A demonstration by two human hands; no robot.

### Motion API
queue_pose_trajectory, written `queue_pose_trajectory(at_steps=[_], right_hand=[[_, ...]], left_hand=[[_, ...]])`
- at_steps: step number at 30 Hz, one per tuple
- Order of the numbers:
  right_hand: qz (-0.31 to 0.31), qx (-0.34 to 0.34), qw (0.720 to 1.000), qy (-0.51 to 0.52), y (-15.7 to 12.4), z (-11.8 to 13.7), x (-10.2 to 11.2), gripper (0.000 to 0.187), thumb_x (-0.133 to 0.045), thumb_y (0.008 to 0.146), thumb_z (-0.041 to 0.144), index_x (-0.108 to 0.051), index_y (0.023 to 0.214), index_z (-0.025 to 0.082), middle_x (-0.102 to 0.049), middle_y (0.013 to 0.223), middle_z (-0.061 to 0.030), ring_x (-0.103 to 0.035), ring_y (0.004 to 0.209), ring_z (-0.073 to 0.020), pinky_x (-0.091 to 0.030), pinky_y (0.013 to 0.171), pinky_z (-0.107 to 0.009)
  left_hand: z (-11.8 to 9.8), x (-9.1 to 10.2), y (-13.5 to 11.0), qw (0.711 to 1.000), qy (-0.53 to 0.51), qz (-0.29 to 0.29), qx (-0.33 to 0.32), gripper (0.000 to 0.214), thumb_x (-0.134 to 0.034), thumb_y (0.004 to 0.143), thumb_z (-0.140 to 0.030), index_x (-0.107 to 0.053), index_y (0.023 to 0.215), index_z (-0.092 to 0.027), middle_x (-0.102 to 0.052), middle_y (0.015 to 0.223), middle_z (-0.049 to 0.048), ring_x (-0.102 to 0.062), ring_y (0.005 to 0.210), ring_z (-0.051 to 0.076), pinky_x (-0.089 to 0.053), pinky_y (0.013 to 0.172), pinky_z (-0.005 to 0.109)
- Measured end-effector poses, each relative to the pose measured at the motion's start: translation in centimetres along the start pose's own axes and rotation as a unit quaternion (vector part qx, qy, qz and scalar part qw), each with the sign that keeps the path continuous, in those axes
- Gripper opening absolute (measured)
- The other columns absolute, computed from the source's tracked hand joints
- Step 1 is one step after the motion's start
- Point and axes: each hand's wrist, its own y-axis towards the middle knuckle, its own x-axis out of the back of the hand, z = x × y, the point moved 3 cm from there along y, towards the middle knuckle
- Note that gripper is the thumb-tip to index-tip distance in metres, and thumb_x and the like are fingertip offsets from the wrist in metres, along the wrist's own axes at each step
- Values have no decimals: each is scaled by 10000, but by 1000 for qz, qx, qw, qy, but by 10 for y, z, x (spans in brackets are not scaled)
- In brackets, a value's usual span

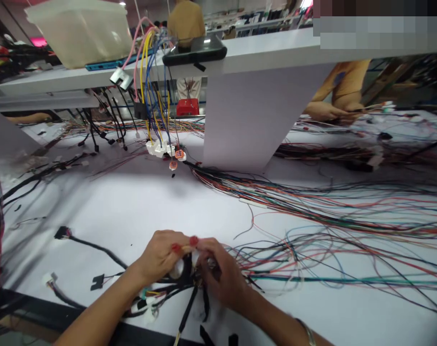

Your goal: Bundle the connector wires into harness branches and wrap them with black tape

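Just in from the table's (131, 206) near edge lies the harness (191, 302), and both hands are on it: the right hand (221, 274) curls around the bundle, while the left hand (166, 252) is narrow, fingertips right beside the other's, though what it pinches I can't tell. Wires (312, 250) fan toward the right edge, a black connector (62, 233) lying toward the left.

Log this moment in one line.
left hand: at black-taped wire bundle; right hand: at same bundle; alongside: loose thin multicoloured wires; surface: white tabletop
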Motion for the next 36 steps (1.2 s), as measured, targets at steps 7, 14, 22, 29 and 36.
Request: queue_pose_trajectory(at_steps=[7,14,22,29,36], right_hand=[[61,139,986,-69,-9,10,-1,353,-414,875,94,-447,1203,218,-619,1075,-93,-582,981,-189,-490,841,-331],[51,15,998,-37,-10,-3,8,362,-416,771,68,-483,1095,213,-645,937,-47,-614,850,-183,-502,748,-301],[-30,-70,997,-10,1,-11,1,144,-450,837,140,-481,959,212,-570,901,-33,-570,721,-140,-494,691,-275],[30,110,992,-60,-21,-3,12,465,-510,754,114,-439,1200,227,-609,1092,-86,-584,994,-220,-485,838,-350],[-4,-77,996,-35,3,-16,6,294,-418,847,153,-492,1128,197,-573,1022,-72,-585,762,-164,-507,709,-310]], left_hand=[[23,-27,-1,951,-170,-89,243,366,-540,829,-479,-667,748,-145,-497,434,-51,-383,356,77,-301,404,208],[31,-24,-40,953,-139,-150,223,288,-595,822,-402,-743,765,-162,-613,714,43,-558,718,171,-431,676,281],[10,-11,9,989,-65,84,102,357,-573,817,-443,-709,624,-175,-652,642,48,-615,715,204,-475,660,287],[30,-32,-9,955,-152,3,254,387,-507,852,-466,-677,717,-146,-440,331,-69,-342,266,67,-246,361,202],[18,-14,-26,995,-82,-16,59,275,-554,849,-369,-761,855,-188,-660,1050,121,-564,1021,248,-420,890,361]])
